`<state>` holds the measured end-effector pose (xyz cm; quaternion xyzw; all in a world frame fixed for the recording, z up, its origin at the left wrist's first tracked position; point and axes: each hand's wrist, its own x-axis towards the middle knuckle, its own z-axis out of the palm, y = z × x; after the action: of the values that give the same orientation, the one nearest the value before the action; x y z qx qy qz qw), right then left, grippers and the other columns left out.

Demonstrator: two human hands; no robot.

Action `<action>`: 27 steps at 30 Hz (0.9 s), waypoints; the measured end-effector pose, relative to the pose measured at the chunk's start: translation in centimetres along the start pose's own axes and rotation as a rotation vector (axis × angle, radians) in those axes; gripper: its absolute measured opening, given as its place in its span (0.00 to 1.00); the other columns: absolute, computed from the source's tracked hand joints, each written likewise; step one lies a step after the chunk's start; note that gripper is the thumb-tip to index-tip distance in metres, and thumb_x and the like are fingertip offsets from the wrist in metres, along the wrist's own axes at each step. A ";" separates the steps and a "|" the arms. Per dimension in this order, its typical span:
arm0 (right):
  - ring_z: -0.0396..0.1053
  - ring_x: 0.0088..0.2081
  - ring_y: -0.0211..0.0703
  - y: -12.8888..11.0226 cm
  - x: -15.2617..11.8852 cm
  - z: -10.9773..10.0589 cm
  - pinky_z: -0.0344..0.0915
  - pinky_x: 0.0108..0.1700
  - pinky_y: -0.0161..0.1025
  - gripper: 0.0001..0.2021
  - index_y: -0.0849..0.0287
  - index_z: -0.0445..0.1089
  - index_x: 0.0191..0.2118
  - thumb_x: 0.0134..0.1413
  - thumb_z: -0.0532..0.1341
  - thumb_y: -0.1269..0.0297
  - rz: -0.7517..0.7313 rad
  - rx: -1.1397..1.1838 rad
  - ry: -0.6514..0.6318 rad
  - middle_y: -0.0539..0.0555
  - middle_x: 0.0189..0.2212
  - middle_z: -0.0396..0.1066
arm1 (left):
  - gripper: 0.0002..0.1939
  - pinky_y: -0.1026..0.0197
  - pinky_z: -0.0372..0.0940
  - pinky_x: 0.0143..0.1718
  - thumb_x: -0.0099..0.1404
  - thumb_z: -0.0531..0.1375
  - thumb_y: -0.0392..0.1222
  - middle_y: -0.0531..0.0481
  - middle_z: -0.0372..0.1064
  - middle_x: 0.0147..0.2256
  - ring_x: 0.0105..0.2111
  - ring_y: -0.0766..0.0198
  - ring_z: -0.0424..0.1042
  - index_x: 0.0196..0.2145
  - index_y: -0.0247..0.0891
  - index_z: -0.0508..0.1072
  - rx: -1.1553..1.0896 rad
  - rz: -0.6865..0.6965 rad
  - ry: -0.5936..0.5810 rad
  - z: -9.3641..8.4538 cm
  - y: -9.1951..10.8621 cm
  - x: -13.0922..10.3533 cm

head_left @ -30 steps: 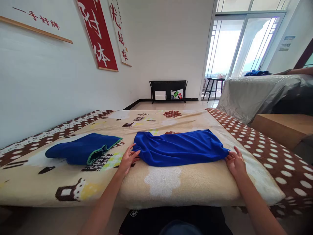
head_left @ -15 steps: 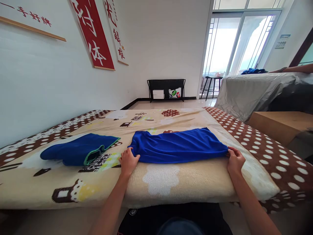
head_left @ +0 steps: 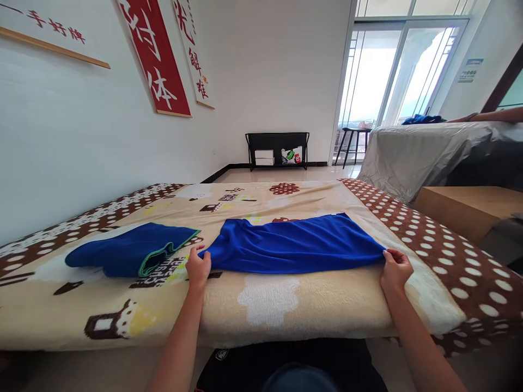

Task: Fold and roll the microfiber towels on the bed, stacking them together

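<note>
A bright blue cloth (head_left: 286, 244), perhaps a garment, lies folded in a long strip near the front edge of the blanket-covered bed (head_left: 269, 305). My left hand (head_left: 199, 265) pinches its near left corner, which is drawn out to a point. At the opposite end, my right hand (head_left: 396, 267) grips the near right corner between thumb and fingers. Soft creases run along the cloth between both hands. To the left of my left hand rests a darker blue folded cloth (head_left: 126, 247) with green edging, touched by neither hand.
A cardboard box (head_left: 461, 201) and a table under a grey plastic cover (head_left: 420, 158) stand to the right. Another person's arm (head_left: 498, 115) reaches over that table, near a blue cloth (head_left: 425, 119). A black rack (head_left: 278, 148) stands by the far wall.
My left hand has moved left, pulling the near left corner of the blue cloth outward. My right hand has shifted slightly right, still holding its corner.
</note>
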<state>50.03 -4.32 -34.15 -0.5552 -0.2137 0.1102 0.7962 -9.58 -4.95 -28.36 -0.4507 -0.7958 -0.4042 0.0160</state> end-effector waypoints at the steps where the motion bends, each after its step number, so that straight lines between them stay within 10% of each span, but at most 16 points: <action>1: 0.65 0.32 0.39 -0.1 -0.1 -0.1 0.67 0.39 0.41 0.18 0.60 0.69 0.34 0.39 0.67 0.53 -0.005 -0.002 0.007 0.51 0.30 0.68 | 0.18 0.52 0.65 0.46 0.64 0.52 0.41 0.40 0.74 0.44 0.42 0.49 0.73 0.50 0.38 0.68 -0.017 0.005 0.013 -0.1 -0.2 -0.1; 16: 0.69 0.34 0.43 -3.4 -1.5 -5.9 0.65 0.44 0.43 0.21 0.62 0.77 0.35 0.34 0.72 0.53 0.026 -0.123 -0.167 0.53 0.30 0.74 | 0.19 0.51 0.65 0.55 0.58 0.57 0.52 0.45 0.75 0.50 0.52 0.49 0.72 0.44 0.43 0.76 -0.126 0.169 -0.265 -7.1 -8.3 -0.6; 27: 0.72 0.35 0.49 -3.5 -2.9 -10.0 0.65 0.44 0.44 0.20 0.60 0.77 0.38 0.41 0.68 0.50 -0.063 -0.378 -0.183 0.54 0.30 0.75 | 0.21 0.60 0.71 0.40 0.57 0.59 0.58 0.46 0.77 0.47 0.48 0.50 0.76 0.42 0.45 0.77 -0.070 0.176 -0.341 -9.0 -11.0 -0.7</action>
<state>51.81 -15.12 -34.45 -0.6755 -0.3190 0.0931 0.6582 -20.31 -14.30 -29.48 -0.5807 -0.7300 -0.3463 -0.0994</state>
